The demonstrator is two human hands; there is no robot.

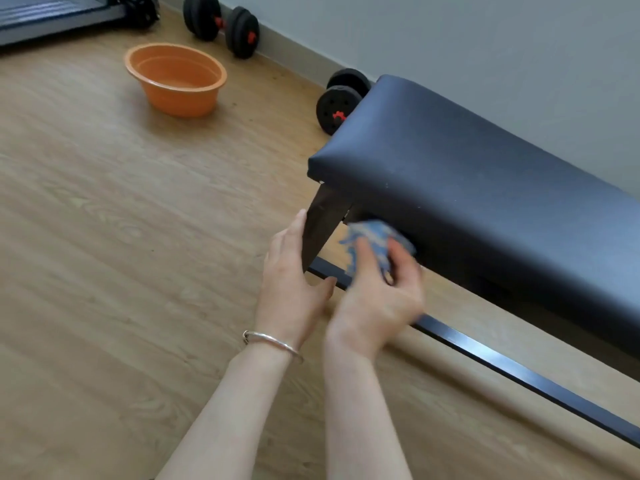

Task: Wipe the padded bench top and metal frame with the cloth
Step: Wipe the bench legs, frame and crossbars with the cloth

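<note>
The black padded bench top (467,174) runs from the centre to the right edge. Under its near left corner a dark metal leg (323,223) slants down to a black floor rail (512,372). My right hand (381,292) grips a bunched blue patterned cloth (374,237) against the underside of the bench just right of the leg; hand and cloth are blurred. My left hand (294,271), with a bangle at the wrist, rests its straight fingers against the left side of the leg, thumb spread toward the rail.
An orange plastic basin (176,77) stands on the wooden floor at upper left. Black dumbbells lie along the wall: one (221,26) behind the basin, another (341,98) at the bench's far end. A dark machine base (69,15) fills the top left corner.
</note>
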